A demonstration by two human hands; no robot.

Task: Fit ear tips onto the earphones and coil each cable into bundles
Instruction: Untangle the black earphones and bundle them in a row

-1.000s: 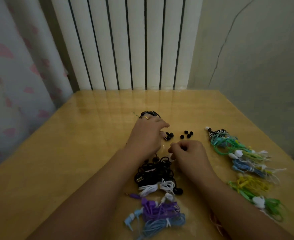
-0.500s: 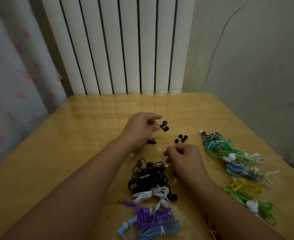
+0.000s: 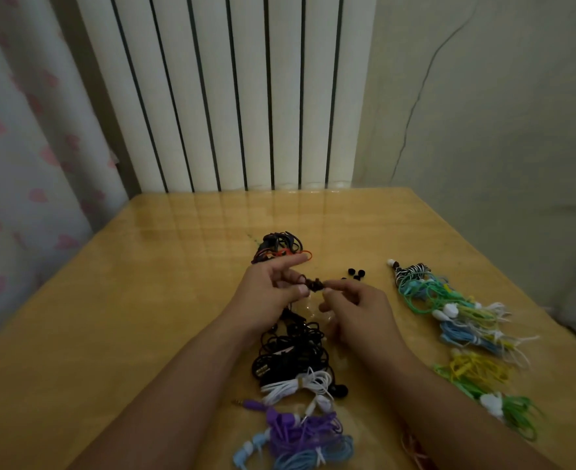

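My left hand pinches a pair of black earbuds above the middle of the wooden table; their black cable trails down towards me. My right hand meets the earbuds from the right, its fingertips pinched at the bud's end, where a small black ear tip seems to be, too small to make out. A few loose black ear tips lie on the table just beyond my right hand. A bundle of black and orange cable lies behind my left hand.
Tangled black earphones, then white, purple and light blue ones lie between my forearms. A row of green, blue, yellow and zebra-striped earphones runs down the right side. A white radiator stands behind the table.
My left hand lifted the black earbuds off the table and brought them nearer. My right hand rose from the table to meet them. The black and orange bundle is now uncovered.
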